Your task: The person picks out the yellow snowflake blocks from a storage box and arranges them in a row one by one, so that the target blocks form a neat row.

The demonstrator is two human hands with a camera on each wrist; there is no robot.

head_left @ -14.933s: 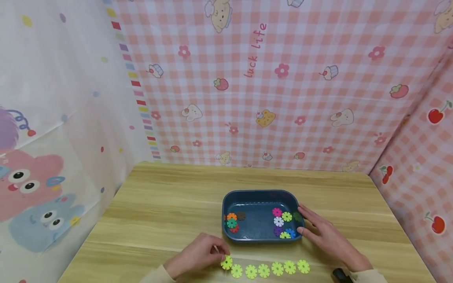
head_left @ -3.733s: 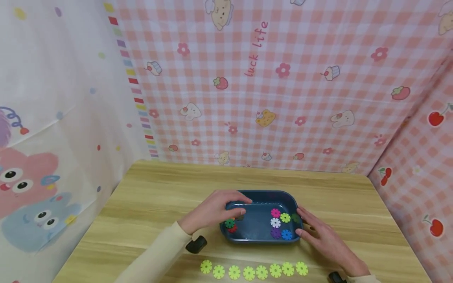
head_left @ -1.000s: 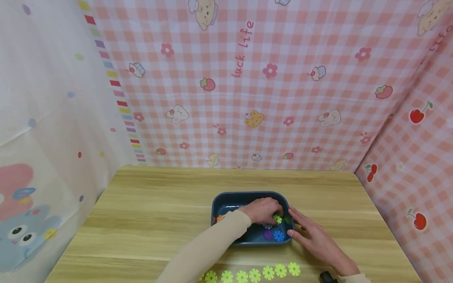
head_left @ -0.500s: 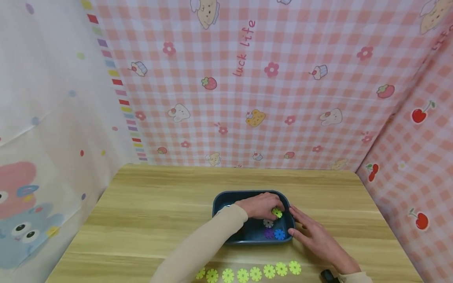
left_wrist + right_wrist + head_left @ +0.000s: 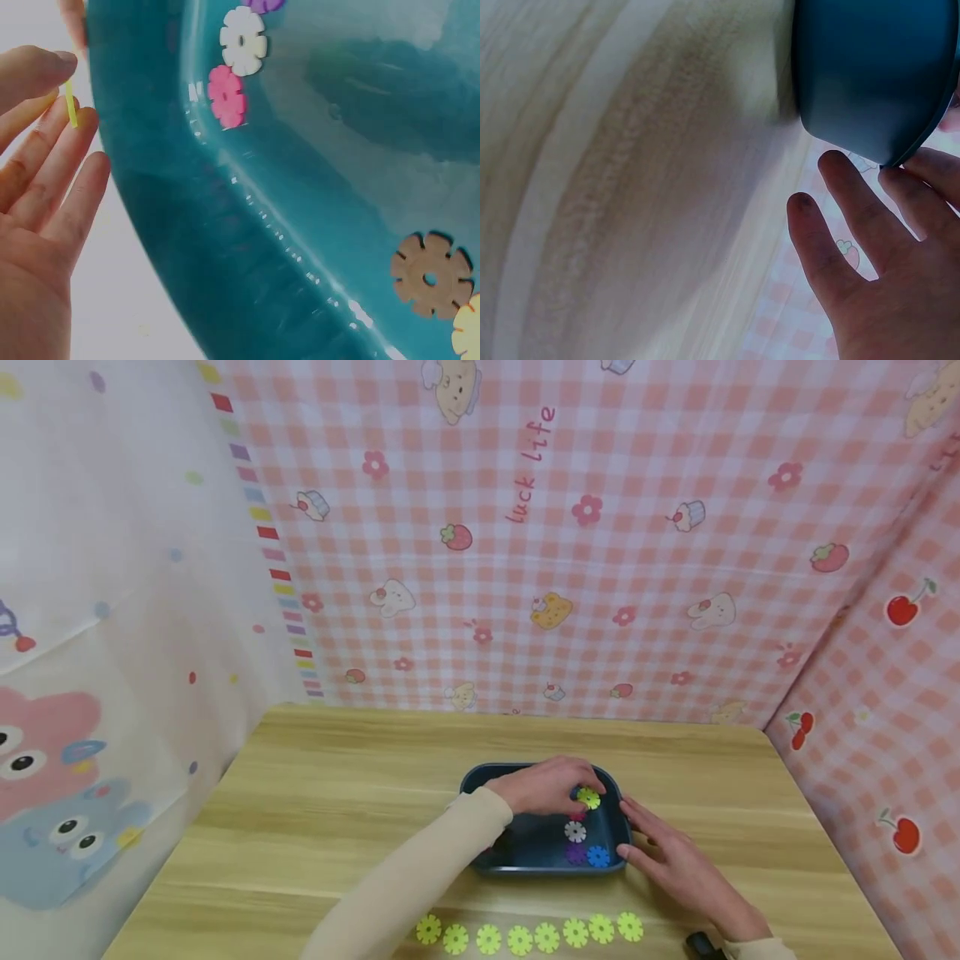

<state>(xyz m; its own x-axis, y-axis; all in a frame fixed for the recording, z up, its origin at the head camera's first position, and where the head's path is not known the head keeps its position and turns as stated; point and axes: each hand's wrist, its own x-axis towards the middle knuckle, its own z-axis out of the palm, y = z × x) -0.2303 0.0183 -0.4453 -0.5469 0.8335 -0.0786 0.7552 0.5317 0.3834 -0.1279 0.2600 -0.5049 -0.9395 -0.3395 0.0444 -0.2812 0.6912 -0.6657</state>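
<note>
My left hand point(image 5: 547, 783) is over the right part of a dark blue plastic tub point(image 5: 540, 870), pinching a yellow-green notched snowflake disc point(image 5: 588, 799) between thumb and fingers. In the left wrist view that snowflake disc point(image 5: 71, 109) shows edge-on, raised past the tub's rim. Below it in the tub lie a pink disc point(image 5: 227, 97), a white disc point(image 5: 575, 838), a purple disc point(image 5: 576, 856) and a blue disc point(image 5: 597, 857). My right hand point(image 5: 682, 868) touches the tub's right end with fairly straight fingers, thumb near the front corner.
Several yellow-green discs point(image 5: 519, 950) lie in a row on the wooden table point(image 5: 315, 827) in front of the tub. A brown disc point(image 5: 412, 277) and part of a yellow-orange one point(image 5: 469, 330) lie at the tub's other end. Patterned cloths point(image 5: 630, 560) surround the table.
Since a second ago, my left hand has lifted the yellow-green disc from inside the tub up toward its back right rim. Earlier, it added discs to the row's left end. My right hand stays put.
</note>
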